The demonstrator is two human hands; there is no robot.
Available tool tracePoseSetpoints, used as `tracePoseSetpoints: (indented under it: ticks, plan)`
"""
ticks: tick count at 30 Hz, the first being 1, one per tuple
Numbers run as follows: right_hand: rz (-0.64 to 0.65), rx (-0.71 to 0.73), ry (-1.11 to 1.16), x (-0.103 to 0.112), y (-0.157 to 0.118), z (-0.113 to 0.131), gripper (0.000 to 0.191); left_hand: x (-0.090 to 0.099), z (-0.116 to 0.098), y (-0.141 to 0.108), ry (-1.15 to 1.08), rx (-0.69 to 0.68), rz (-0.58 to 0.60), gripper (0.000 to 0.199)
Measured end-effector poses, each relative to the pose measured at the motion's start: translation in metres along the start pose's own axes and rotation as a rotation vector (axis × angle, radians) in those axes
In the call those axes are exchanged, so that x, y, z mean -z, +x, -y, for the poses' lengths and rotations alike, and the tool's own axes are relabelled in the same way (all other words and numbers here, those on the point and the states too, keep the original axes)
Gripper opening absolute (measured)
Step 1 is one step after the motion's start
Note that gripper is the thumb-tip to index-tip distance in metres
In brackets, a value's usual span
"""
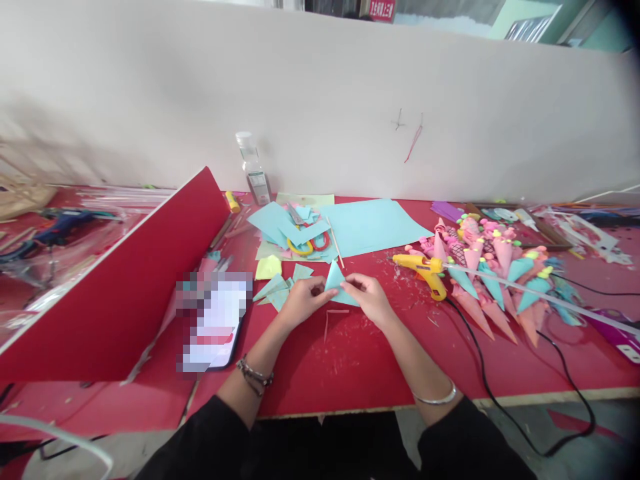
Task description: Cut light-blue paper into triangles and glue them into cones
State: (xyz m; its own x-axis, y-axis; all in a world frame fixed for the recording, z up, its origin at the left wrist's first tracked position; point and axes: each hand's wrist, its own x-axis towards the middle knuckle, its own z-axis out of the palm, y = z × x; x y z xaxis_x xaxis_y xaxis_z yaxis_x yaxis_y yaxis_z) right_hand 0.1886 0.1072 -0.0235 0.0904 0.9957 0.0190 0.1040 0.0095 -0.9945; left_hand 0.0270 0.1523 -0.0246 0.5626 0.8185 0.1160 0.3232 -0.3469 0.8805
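Observation:
A light blue paper piece (336, 275), partly folded to a pointed shape, is held between both hands above the red table (320, 373). My left hand (306, 300) pinches its left side, and my right hand (369, 298) pinches its right side. Just left of my left hand lie small blue paper pieces (274, 291) and a yellow-green piece (269, 267). Behind the hands, scissors with red and yellow handles (300, 249) rest among blue scraps. A large blue sheet (375, 225) lies behind them to the right.
A yellow glue gun (425, 270) with a black cord lies to the right, beside a pile of pink and blue cones (483, 293). To the left are a phone (215, 323) and a red board (125, 287). A bottle (256, 175) stands by the white partition (320, 100).

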Motion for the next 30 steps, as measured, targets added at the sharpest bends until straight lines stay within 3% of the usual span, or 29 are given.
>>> tracePoseSetpoints:
  ticks: [6, 15, 30]
  plan:
    - [-0.079, -0.023, 0.055, -0.0001, 0.0012, -0.0016, 0.026, 0.0036, -0.0017, -0.0001, -0.046, 0.047, 0.036, 0.037]
    - [0.033, -0.059, 0.076, -0.0006, -0.0007, -0.0019, 0.03, 0.0059, -0.0053, 0.0004, -0.059, 0.058, 0.012, 0.037]
    - [-0.033, 0.009, 0.035, -0.0016, 0.0004, -0.0049, 0.033, 0.0057, -0.0022, 0.0007, 0.001, 0.04, -0.05, 0.031]
